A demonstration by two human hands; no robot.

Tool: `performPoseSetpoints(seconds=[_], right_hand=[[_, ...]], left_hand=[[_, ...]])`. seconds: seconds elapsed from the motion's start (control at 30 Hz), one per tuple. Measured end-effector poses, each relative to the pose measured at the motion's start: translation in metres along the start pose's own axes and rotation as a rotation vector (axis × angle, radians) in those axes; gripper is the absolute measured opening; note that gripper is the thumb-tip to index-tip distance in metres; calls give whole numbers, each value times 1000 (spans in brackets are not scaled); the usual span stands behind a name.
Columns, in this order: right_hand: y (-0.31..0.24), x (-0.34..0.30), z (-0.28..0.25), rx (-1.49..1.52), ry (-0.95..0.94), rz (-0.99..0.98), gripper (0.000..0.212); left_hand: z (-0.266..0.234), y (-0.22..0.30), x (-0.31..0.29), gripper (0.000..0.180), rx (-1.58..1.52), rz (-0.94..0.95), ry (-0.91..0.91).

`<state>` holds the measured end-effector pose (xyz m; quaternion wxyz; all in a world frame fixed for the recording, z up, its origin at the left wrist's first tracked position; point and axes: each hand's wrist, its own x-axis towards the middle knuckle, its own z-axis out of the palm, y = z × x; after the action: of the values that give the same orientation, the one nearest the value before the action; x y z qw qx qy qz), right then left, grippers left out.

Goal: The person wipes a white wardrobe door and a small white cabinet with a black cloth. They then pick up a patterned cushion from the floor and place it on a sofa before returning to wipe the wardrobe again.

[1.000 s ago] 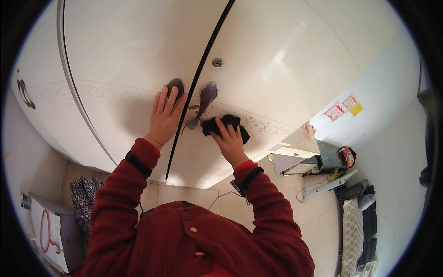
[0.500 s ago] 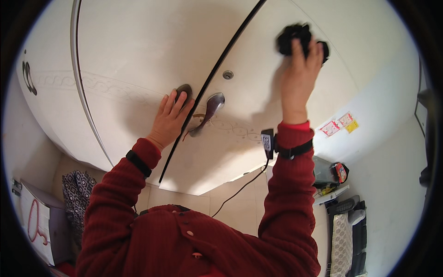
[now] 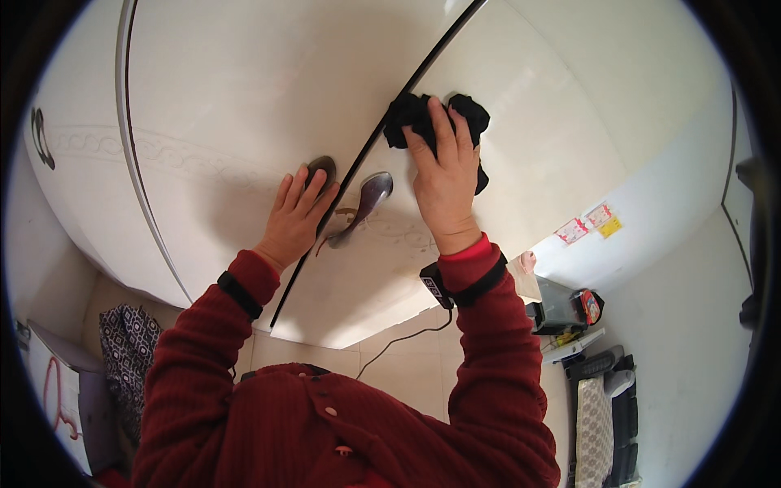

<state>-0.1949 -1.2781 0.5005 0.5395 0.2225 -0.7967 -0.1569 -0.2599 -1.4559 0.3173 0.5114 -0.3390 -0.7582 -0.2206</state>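
A crumpled black cloth is pressed flat against the cream door under my right hand, its fingers spread over the fabric. The cloth reaches the dark gap between the two doors and covers the keyhole. On the left door, my left hand rests with fingers stretched out, their tips over a dark oval door handle that they partly hide. Just across the gap, a curved metallic handle shows on the right door, untouched by either hand.
Small red and yellow stickers mark the cabinet's right side. Beyond stand a clear bin and a rack with dark shoes. A patterned cloth lies at lower left. A black cable hangs from my right wrist.
My right hand has swept the black cloth left and slightly down across the door, up to the gap and over the keyhole. My left hand stays at the oval handle.
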Motion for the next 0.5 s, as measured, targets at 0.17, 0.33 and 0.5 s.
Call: performPoseSetpoints(seconds=[0.17, 0.33, 0.5], right_hand=[[11, 8, -9, -44, -61, -106, 28], [33, 41, -20, -84, -51, -245, 31], [57, 104, -27, -138, 143, -181, 41]], left_hand=[[-6, 0, -1, 47, -26, 9, -24], [-8, 1, 2, 50, -14, -2, -59], [-11, 0, 1, 47, -71, 12, -36]])
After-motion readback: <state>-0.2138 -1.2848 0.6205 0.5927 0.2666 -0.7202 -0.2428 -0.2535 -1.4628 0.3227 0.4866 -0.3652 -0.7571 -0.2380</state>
